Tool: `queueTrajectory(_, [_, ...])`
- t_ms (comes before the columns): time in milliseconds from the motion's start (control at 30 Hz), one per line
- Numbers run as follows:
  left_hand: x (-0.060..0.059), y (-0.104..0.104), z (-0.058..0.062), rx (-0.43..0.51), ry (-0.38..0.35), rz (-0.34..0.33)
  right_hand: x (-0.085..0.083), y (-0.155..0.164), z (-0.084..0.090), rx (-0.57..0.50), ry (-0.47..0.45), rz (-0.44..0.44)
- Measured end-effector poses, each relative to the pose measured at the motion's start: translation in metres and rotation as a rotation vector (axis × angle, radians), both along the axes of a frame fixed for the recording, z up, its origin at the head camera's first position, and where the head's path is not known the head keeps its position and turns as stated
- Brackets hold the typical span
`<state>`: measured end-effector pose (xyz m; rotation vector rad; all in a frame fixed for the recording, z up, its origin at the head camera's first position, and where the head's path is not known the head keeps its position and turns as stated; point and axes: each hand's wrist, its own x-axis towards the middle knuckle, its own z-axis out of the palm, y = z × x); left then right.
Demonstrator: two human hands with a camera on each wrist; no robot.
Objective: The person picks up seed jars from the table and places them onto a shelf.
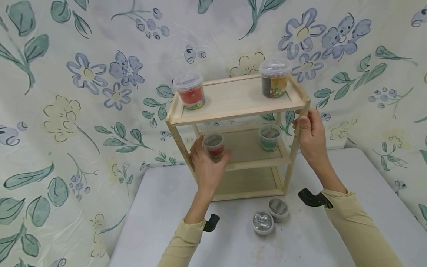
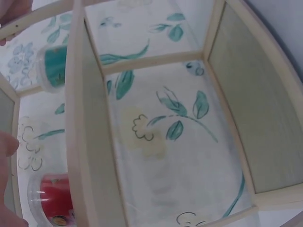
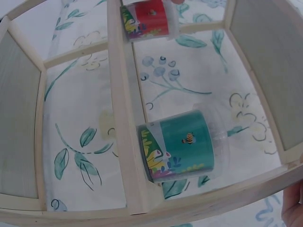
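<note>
A three-tier wooden shelf rack [image 1: 233, 165] stands on the table. My right hand [image 1: 311, 139] grips its right upright, thumb in front and fingers behind. On the middle shelf is a small red tub [image 1: 214, 147] with a clear lid. My left hand [image 1: 210, 165] is spread around it, blurred thumb to the right and fingers by the left upright; the left wrist view shows a gap between hand and lid. A teal tub [image 3: 187, 144] with a bee picture stands at the middle shelf's right end. Larger red [image 1: 191, 96] and black-and-yellow [image 1: 274, 83] tubs stand on top.
Two small tubs with greyish tops [image 1: 262, 222] sit side by side on the white table [image 1: 160, 207], in front of the rack. A floral sheet [image 1: 100, 44] hangs behind the table. Black wrist mounts [image 1: 313, 198] stick out from the sleeves.
</note>
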<state>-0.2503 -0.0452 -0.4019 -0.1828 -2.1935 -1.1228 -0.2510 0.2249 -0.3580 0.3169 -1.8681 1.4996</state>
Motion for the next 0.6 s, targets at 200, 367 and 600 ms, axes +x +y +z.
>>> queueTrajectory(200, [0.004, 0.001, -0.012, -0.05, 0.149, -0.001, 0.0, 0.001, -0.001, 0.006, 0.004, -0.007])
queueTrajectory(367, [0.01, -0.001, -0.023, -0.118, 0.272, -0.051, 0.0, 0.001, -0.002, 0.003, 0.025, -0.003])
queueTrajectory(600, [0.032, -0.009, -0.047, -0.136, 0.326, -0.145, -0.001, 0.001, -0.001, 0.0, 0.032, 0.003])
